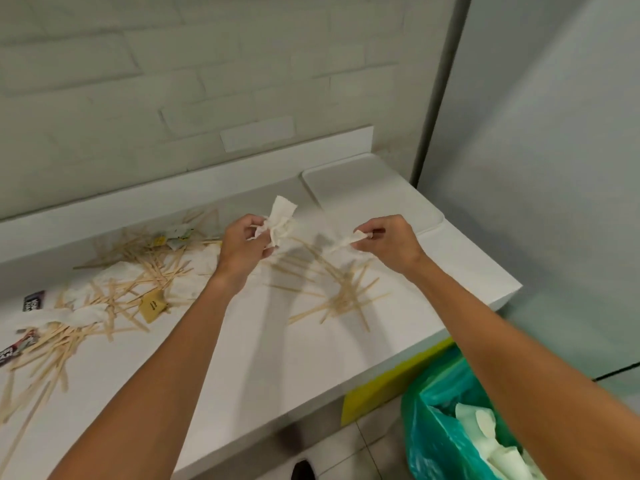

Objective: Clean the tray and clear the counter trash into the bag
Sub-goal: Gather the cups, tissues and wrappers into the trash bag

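Head view, nearest first: a green bag (423,455) stands open on the floor at the lower right, below the counter's edge, with pale crumpled waste inside it. Above it runs the white counter (277,368). Wooden stir sticks (69,341) lie scattered in a thick heap across its left side, mixed with crumpled white tissues (86,315), a tan sachet (153,306) and a dark printed wrapper (34,301) at the left edge. A smaller fan of sticks (346,296) lies to the right, just under the hands. Both arms reach forward over the counter. The left hand (242,245) has its fingers curled round a crumpled napkin (281,220), lifted clear of the surface. The right hand (393,242) pinches a small twisted scrap of paper (346,241) between thumb and fingertips, also off the counter. Beyond the hands, the white tray (363,188) lies flat at the counter's far right corner, beside the wall, with nothing visible on it.
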